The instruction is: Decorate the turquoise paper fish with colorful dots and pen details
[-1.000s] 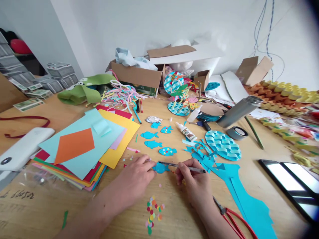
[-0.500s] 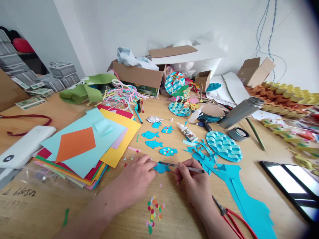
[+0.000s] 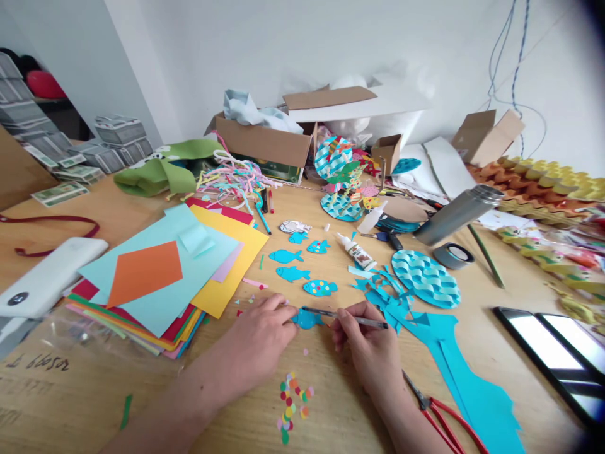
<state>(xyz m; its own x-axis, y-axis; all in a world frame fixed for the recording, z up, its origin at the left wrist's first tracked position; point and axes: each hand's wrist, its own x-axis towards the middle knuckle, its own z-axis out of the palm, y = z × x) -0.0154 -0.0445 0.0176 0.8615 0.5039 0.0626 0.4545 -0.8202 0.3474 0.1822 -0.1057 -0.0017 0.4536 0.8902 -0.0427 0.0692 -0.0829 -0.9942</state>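
A small blue paper fish (image 3: 308,318) lies on the wooden table between my hands. My left hand (image 3: 265,331) rests on the table with its fingertips pressed on the left end of that fish. In my right hand (image 3: 362,337) is a thin dark pen (image 3: 366,321), its tip over the fish's upper left edge. Beyond them lie more blue fish, one with coloured dots (image 3: 320,288) and one plain (image 3: 292,273). Several round paper dots (image 3: 289,400) are scattered in front of the hands. Red-handled scissors (image 3: 432,403) lie beside my right forearm.
Coloured paper sheets (image 3: 146,277) are stacked at the left, near a white device (image 3: 51,277). At the right are blue paper scraps (image 3: 467,366), a wavy blue disc (image 3: 425,278), a glue bottle (image 3: 357,251), a steel flask (image 3: 458,214) and a black-framed object (image 3: 553,359).
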